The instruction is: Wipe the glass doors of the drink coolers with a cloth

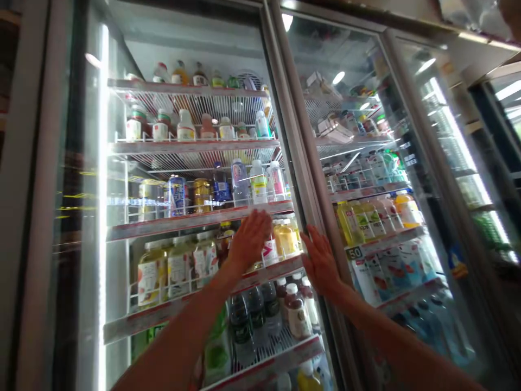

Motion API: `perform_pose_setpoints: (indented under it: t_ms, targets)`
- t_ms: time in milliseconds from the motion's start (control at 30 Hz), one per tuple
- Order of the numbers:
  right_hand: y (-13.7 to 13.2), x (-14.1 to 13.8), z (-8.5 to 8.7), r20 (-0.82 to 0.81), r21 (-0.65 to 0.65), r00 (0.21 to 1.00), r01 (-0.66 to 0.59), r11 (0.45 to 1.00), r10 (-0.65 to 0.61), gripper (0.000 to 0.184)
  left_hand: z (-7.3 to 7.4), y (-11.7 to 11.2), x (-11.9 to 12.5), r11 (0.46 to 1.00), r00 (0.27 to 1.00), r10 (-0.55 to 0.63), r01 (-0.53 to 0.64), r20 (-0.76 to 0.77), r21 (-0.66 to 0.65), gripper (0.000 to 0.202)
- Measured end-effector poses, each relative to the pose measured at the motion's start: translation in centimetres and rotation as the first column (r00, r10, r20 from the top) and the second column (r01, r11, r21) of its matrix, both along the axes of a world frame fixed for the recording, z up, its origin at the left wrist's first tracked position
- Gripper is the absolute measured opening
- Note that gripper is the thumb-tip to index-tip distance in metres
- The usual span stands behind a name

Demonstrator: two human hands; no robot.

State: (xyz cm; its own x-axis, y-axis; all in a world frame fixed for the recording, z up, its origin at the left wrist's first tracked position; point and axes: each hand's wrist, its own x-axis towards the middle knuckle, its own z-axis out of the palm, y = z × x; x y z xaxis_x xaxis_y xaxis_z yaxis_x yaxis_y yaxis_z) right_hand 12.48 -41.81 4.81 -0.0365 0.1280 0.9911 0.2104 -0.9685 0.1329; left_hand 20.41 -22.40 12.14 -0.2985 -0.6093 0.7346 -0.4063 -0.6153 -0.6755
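Note:
My left hand (pixel 250 236) is held out flat, fingers stretched upward, in front of the drinks cooler's lit left section. Nothing is in it. Behind it are the shelf edge (pixel 195 221) and pale yellow bottles (pixel 286 239); whether it touches glass I cannot tell. My right hand (pixel 319 260), fingers extended and empty, is at the upright metal door frame (pixel 303 157) between two cooler sections. Contact with the frame looks likely but is not clear. Juice bottles with printed labels (pixel 147 276) stand on the shelf left of my left hand.
Cans (pixel 177 195) and bottles (pixel 240 182) line the middle shelf, with more bottles (pixel 185 126) above. Dark bottles (pixel 241 320) stand low down. On the right, a glass door (pixel 337 76) covers shelves with yellow-green bottles (pixel 350 222) and blue-white packs (pixel 393 271).

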Motion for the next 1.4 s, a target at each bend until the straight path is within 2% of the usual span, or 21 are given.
perform_pose_setpoints:
  t_ms: [67,167,233,300,367,433,600,633,733,767,833,900,933,967,1033,1100,1133,1200,1267,1333,1400]
  targets:
    - [1.1,0.1,0.0,-0.005,-0.019,1.0,-0.016,1.0,0.016,0.054,-1.2,1.4,0.0,0.998,1.0,0.0,0.0,-0.011,-0.056,0.051]
    - [2.4,0.3,0.0,-0.028,-0.067,0.999,-0.029,0.997,0.028,0.054,-4.5,3.5,-0.3,0.942,0.999,0.019,-0.032,0.041,0.334,0.048]
    - [3.2,0.3,0.2,-0.034,-0.082,0.999,-0.038,0.996,0.035,0.055,-5.8,4.9,-0.4,0.883,0.997,0.037,-0.062,0.063,0.466,0.046]
    - [4.1,0.4,0.4,-0.037,-0.085,0.998,-0.046,0.995,0.043,0.055,-5.5,6.3,-0.4,0.938,0.997,0.046,-0.066,0.068,0.341,0.047]
    - [5.0,0.5,0.5,-0.047,-0.09,0.998,-0.05,0.995,0.046,0.054,-4.4,7.5,-0.4,0.997,0.997,0.048,-0.051,0.054,0.049,0.049]
    - [5.9,0.6,0.3,-0.076,-0.116,0.996,-0.046,0.992,0.037,0.054,-4.1,8.6,-0.3,0.99,0.998,0.051,-0.046,0.036,-0.132,0.051]
    - [7.9,1.3,-0.5,-0.137,-0.207,0.991,-0.032,0.978,0.004,0.051,-6.3,11.2,-0.2,0.966,0.996,0.041,-0.059,0.078,0.252,0.053]
    - [8.2,1.4,-0.6,-0.137,-0.211,0.991,-0.032,0.977,0.003,0.05,-6.3,11.7,-0.1,0.974,0.996,0.057,-0.07,0.066,0.214,0.054]
    - [8.9,1.8,-0.6,-0.136,-0.216,0.991,-0.026,0.976,-0.004,0.048,-5.9,12.8,0.0,0.99,0.996,0.084,-0.082,0.012,-0.118,0.058]
    - [9.1,1.9,-0.6,-0.135,-0.221,0.991,-0.024,0.975,-0.007,0.047,-5.8,13.0,0.0,0.987,0.997,0.079,-0.075,0.019,-0.145,0.058]
    - [9.4,2.2,-0.5,-0.14,-0.246,0.99,-0.024,0.969,-0.011,0.048,-6.1,13.4,-0.1,0.997,0.996,0.068,-0.07,0.062,0.028,0.056]
    - [9.6,2.6,-0.5,-0.147,-0.272,0.989,-0.02,0.962,-0.021,0.049,-6.5,14.1,-0.2,0.95,0.993,0.078,-0.101,0.088,0.297,0.052]
    - [9.7,2.8,-0.6,-0.148,-0.277,0.989,-0.016,0.961,-0.026,0.049,-6.5,14.6,-0.2,0.93,0.992,0.091,-0.116,0.087,0.35,0.051]
    - [9.7,3.0,-0.7,-0.15,-0.28,0.988,-0.013,0.96,-0.03,0.049,-6.3,15.2,-0.1,0.939,0.991,0.103,-0.124,0.079,0.321,0.051]
    - [9.8,3.4,-0.9,-0.155,-0.273,0.987,-0.014,0.962,-0.03,0.051,-5.8,16.6,-0.1,0.991,0.992,0.113,-0.116,0.048,0.061,0.056]
    - [9.8,3.6,-1.1,-0.158,-0.261,0.987,-0.021,0.965,-0.022,0.053,-5.7,17.8,-0.1,0.983,0.995,0.09,-0.082,0.043,-0.163,0.061]
    - [9.9,3.6,-1.2,-0.16,-0.256,0.987,-0.022,0.966,-0.02,0.055,-6.0,18.3,-0.2,0.986,0.995,0.08,-0.072,0.051,-0.153,0.061]
    - [10.1,3.7,-1.6,-0.156,-0.25,0.988,-0.019,0.968,-0.021,0.056,-7.1,19.3,-0.4,0.992,0.994,0.081,-0.087,0.069,0.094,0.055]
    - [10.3,3.6,-2.0,-0.15,-0.266,0.989,-0.024,0.964,-0.016,0.056,-8.3,20.5,-0.3,0.947,0.991,0.107,-0.127,0.083,0.295,0.051]
    - [10.6,3.5,-2.5,-0.149,-0.295,0.989,-0.037,0.955,-0.007,0.057,-8.9,22.0,-0.1,0.972,0.986,0.143,-0.156,0.084,0.177,0.054]
    - [11.1,3.3,-2.9,-0.145,-0.318,0.989,-0.05,0.947,0.004,0.057,-9.3,23.5,0.2,0.981,0.984,0.168,-0.16,0.063,-0.109,0.061]
